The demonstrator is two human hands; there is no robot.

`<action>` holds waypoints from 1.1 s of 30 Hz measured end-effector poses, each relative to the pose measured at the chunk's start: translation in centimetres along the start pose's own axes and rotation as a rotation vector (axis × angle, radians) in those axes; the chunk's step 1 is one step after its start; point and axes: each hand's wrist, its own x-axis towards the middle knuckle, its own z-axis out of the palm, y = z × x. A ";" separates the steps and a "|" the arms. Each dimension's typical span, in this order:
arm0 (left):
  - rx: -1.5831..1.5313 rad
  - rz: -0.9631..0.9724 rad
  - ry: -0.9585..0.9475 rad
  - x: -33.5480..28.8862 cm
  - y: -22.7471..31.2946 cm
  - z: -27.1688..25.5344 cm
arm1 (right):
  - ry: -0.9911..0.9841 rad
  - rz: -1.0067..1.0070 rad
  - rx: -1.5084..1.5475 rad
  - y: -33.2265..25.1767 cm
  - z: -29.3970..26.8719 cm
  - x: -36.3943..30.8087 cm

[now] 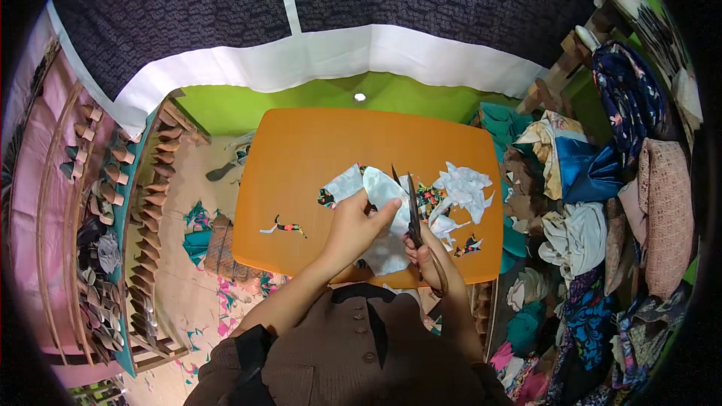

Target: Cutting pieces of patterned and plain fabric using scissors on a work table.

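From where I stand, the left hand (355, 218) pinches a piece of white cloth (382, 183) between thumb and fingers, above the middle of the orange table (301, 146). The grip seems meant to keep the cloth taut and its edge turned toward the scissors (414, 214). The right hand (426, 257) is closed around those, blades parted and pointing away from the body, just beside the cloth; that angle probably lets the blades follow the edge without crossing the left thumb. Whether the blades touch the cloth, I cannot tell.

Crumpled white scraps (465, 186) lie to the right of the scissors, perhaps pushed there to leave the near middle free for the hands. A small dark floral scrap (287, 226) sits apart on the left. Heaped fabric (575, 229) fills the right side of the room, within easy reach, I'd guess.
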 end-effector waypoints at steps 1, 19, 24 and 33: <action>-0.002 -0.003 0.000 0.0 -0.2 -0.1 | 0.000 0.004 0.000 -0.1 0.0 -0.1; -0.016 -0.025 0.035 0.1 0.3 0.3 | 0.046 0.100 -0.077 -1.3 -0.5 -0.7; -0.045 -0.016 0.034 -0.1 0.1 0.4 | 0.011 0.058 -0.058 -1.3 -0.6 -0.9; 0.123 0.068 0.067 -0.3 -0.9 0.6 | 0.052 0.025 -0.224 -2.4 0.0 -1.3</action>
